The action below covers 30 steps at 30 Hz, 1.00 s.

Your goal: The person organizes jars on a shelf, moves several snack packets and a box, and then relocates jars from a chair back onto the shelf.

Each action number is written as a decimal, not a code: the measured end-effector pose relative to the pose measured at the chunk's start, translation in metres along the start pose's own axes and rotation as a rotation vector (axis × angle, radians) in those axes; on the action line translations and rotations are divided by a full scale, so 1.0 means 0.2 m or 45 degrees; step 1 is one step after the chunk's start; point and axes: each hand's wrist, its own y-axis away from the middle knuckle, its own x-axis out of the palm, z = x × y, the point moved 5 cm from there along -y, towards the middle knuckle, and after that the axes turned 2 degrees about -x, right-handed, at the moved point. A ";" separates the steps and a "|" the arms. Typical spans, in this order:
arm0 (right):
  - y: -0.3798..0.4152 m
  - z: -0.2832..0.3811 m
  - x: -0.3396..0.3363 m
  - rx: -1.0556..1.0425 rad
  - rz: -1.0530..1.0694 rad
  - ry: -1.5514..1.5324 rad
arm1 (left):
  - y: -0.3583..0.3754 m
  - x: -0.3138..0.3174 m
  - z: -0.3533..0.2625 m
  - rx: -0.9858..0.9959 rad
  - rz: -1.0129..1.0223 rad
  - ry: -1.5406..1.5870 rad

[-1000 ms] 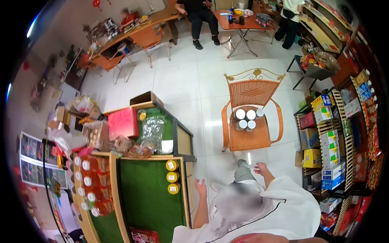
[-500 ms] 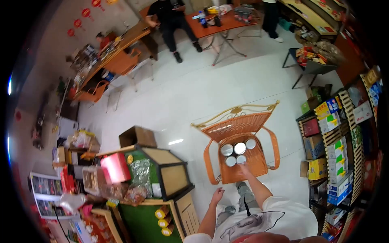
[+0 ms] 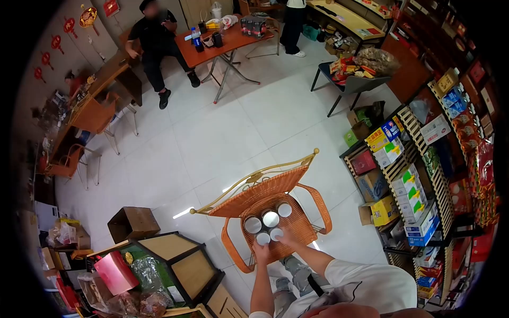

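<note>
An orange woven armchair (image 3: 298,227) stands in front of me, with several round cans with pale lids on its seat. My left hand (image 3: 261,251) is at the front left can (image 3: 263,238), its fingers against the near side. My right hand (image 3: 288,238) touches the front right can (image 3: 276,233). Behind these two stand a can at the left (image 3: 253,224), one in the middle (image 3: 270,218) and one at the right (image 3: 284,210). The fingers of both hands are small in view, and their exact grip is hard to make out.
Shelves with boxes (image 3: 411,196) run along the right. At lower left are a cardboard box (image 3: 133,222) and a green-lined display stand (image 3: 193,265). Farther off, a person (image 3: 154,42) sits beside a red folding table (image 3: 228,42); another person stands behind it.
My left hand has moved from beside the chair to the front left can. My right hand stays at the front cans. The view has shifted, so the chair appears lower and farther left.
</note>
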 end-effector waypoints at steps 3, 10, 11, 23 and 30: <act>-0.06 -0.10 0.05 0.069 -0.073 -0.070 | 0.09 -0.02 -0.16 -0.164 -0.140 -0.043; -0.08 0.09 0.08 0.583 0.117 -0.470 | 0.08 0.26 0.08 -0.763 -0.160 1.031; -0.12 0.05 0.11 0.559 0.029 -0.354 | 0.12 0.31 0.00 -0.982 -0.003 1.274; -0.09 -0.29 0.23 0.451 0.091 -0.469 | 0.24 0.47 -0.04 -0.902 0.253 1.340; 0.40 -0.15 0.11 0.691 0.126 -0.557 | 0.57 0.40 -0.08 -0.903 0.484 1.350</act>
